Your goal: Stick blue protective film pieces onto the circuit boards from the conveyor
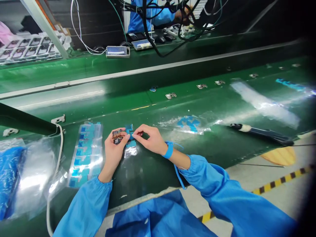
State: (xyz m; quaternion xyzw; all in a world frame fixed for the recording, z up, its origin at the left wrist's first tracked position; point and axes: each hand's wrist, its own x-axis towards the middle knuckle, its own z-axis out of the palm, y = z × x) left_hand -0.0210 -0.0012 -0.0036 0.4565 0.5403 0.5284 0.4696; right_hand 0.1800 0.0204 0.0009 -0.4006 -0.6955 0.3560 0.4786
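My left hand (114,154) is closed around a small circuit board (118,133), which shows copper and dark parts between the fingers. Its thumb tip lies against a blue film piece (129,128). From the other side, my right hand (153,141) pinches at the edge of that film with thumb and index finger. The fingertips partly hide where film and board meet. Below them hangs a clear, shiny backing (130,150). Left of my hands lies a clear sheet (87,154) bearing rows of blue film pieces.
Several small boards (171,95) lie in a line along the green bench. A clear sheet with blue scraps (190,124) and a black-handled tool (261,133) are to the right. At left are a white cable (59,151) and blue bagged material (11,177). A co-worker's sleeve (164,15) shows behind.
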